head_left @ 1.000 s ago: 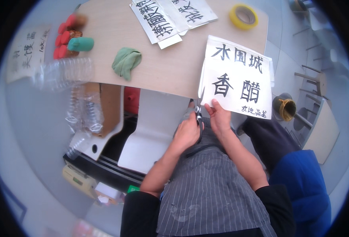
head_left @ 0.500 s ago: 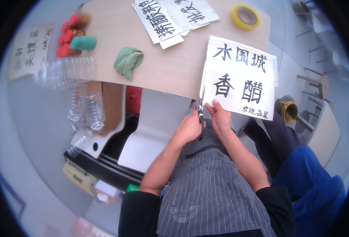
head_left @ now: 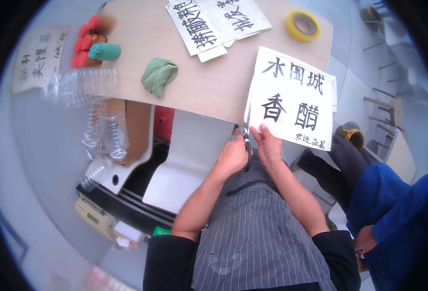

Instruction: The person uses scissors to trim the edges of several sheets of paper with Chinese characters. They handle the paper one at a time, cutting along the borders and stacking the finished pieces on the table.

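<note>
My left hand [head_left: 232, 156] is closed round the handles of a pair of scissors [head_left: 247, 157]. The blades point away from me, at the lower left edge of a white paper sign [head_left: 287, 109] with large black brush lettering. My right hand [head_left: 269, 146] pinches that sign by its bottom edge, thumb on top. More sheets show behind it along its edges. The sign overlaps the near right part of a pale wooden table [head_left: 214, 87]. Whether the blades have cut into the paper cannot be made out.
On the table lie other lettered sheets [head_left: 236, 22], yellow tape [head_left: 302, 25], a green cloth [head_left: 158, 77] and red-lidded jars [head_left: 82, 59] beside a green cylinder [head_left: 105, 52]. Clear plastic bottles [head_left: 80, 85] are at left. A white chair [head_left: 180, 160] stands before me; a person in blue [head_left: 393, 208] is at right.
The sign has turned and shifted slightly. At right the person in blue has moved, and a hand of theirs now shows. My hands and the scissors have barely moved.
</note>
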`<state>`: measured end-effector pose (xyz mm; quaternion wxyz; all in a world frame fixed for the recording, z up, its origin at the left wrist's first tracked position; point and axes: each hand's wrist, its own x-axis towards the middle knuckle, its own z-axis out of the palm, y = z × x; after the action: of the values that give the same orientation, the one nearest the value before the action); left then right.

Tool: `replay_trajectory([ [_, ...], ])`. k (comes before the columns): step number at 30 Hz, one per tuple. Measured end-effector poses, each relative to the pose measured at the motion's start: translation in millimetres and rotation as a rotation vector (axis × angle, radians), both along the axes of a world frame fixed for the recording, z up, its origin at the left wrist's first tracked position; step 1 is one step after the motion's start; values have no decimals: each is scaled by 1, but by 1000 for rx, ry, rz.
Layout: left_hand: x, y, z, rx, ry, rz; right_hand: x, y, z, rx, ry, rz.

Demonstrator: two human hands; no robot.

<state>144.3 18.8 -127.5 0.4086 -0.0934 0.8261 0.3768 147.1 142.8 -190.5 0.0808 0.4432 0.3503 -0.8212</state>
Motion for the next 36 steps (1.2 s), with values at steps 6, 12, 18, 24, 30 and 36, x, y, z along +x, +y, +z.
replay_trajectory([
  [6, 7, 0, -11, -24, 70, 8, -1, -1, -5, -17, -27, -20],
  [12, 9, -1, -17, -40, 101, 9, 4, 1, -20, -43, -42, -28],
  [18, 2, 1, -29, -48, 105, 40, 3, -1, -27, -25, -61, -36],
  [24, -2, -4, -37, -39, 147, 57, 4, 0, -27, -28, -59, -18],
  [30, -18, -7, -38, -72, 164, 48, 2, -4, -24, -41, -60, -2],
  [36, -28, -4, -36, -78, 137, 50, 2, -5, -18, -16, -78, 26],
])
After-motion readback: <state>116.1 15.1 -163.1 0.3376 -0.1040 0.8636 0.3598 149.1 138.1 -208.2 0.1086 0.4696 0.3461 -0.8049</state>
